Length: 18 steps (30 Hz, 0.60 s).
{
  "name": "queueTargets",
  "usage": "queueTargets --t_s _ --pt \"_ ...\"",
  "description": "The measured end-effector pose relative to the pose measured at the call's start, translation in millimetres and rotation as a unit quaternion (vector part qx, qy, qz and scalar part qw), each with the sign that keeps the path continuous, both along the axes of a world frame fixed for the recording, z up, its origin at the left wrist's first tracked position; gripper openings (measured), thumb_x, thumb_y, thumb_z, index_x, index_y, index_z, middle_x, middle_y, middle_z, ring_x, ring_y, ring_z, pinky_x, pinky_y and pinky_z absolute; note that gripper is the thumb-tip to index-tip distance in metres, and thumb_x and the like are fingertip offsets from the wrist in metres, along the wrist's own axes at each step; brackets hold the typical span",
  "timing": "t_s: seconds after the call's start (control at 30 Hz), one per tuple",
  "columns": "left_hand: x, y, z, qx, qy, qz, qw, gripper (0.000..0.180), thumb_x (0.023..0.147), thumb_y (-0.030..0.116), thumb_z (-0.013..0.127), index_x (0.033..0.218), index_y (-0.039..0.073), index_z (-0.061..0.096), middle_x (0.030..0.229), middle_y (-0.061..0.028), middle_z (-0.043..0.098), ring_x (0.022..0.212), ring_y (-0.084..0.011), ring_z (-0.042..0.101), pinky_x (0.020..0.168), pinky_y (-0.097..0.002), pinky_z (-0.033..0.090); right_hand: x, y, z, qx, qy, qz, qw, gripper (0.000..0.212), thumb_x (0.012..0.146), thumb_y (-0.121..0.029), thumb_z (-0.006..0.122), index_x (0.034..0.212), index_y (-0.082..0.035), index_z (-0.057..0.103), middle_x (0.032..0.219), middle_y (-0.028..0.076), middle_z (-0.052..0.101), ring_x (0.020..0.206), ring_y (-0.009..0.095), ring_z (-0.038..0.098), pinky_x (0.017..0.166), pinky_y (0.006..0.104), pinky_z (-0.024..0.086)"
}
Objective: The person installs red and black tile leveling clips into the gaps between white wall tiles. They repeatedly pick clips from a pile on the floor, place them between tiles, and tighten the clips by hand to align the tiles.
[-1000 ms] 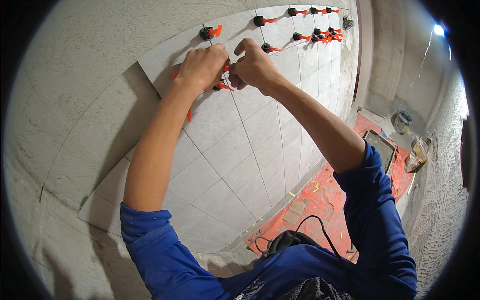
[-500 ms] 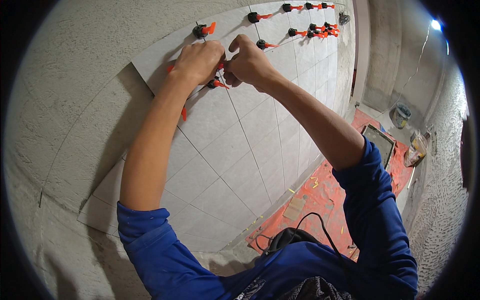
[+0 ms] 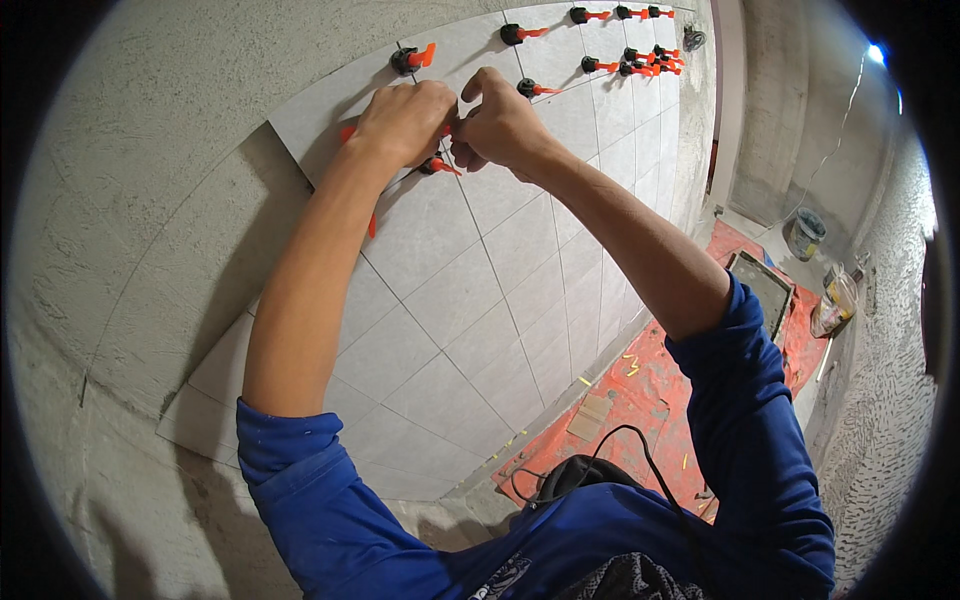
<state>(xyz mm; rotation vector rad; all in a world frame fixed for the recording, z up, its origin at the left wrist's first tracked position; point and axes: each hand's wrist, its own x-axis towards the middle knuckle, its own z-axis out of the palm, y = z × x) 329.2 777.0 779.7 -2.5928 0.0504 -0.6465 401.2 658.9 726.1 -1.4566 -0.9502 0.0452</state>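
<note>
- Your left hand (image 3: 408,122): fingers curled in toward the tiles, tips hidden behind the knuckles; whether they grip anything cannot be told.
- Your right hand (image 3: 500,122): index finger raised and crooked, the others bent inward; its hold cannot be confirmed either.
- Red tab (image 3: 447,131): shows in the narrow gap between your two hands, mostly covered.
- Lower clip (image 3: 438,165): black base, red handle, on a joint just below your hands.
- Upper clip (image 3: 407,61): on a joint above your left hand.
- Right clip (image 3: 530,89): near your right hand, one of several toward the wall's far end.
- Tiles (image 3: 440,265): grey, laid in a grid beneath your forearms.
- Bare wall (image 3: 170,150): rough, to your left.
- Red sheet (image 3: 650,385): on the floor, lower right, cardboard (image 3: 590,415) upon it.
- Bucket (image 3: 806,233): beyond the sheet.
</note>
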Motion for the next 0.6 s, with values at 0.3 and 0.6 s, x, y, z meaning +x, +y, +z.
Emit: queueTargets --t_s 0.3,0.6 --pt "3 2 -2 0.024 0.002 0.018 1.0 0.019 0.078 -0.002 0.062 0.095 0.006 0.065 0.102 -0.0112 0.069 0.094 -0.033 0.066 0.08 -0.043 0.053 -2 -2 2 -0.02 0.0 -0.009 1.0 0.045 0.085 0.002 0.06 0.122 0.011 0.035 0.075 0.018 0.066 0.061 0.021 0.067 0.052 0.0302 0.058" --pt "-51 -5 -1 -0.056 -0.223 -0.089 0.969 0.02 0.08 0.003 0.066 0.099 0.007 0.071 0.097 -0.0095 0.066 0.085 -0.0249 0.065 0.072 -0.0343 0.051 14 -79 -47 0.052 -0.014 0.051 0.997 0.037 0.092 -0.016 0.061 0.122 0.001 0.051 0.084 0.015 0.067 0.073 0.016 0.066 0.065 0.0289 0.055"
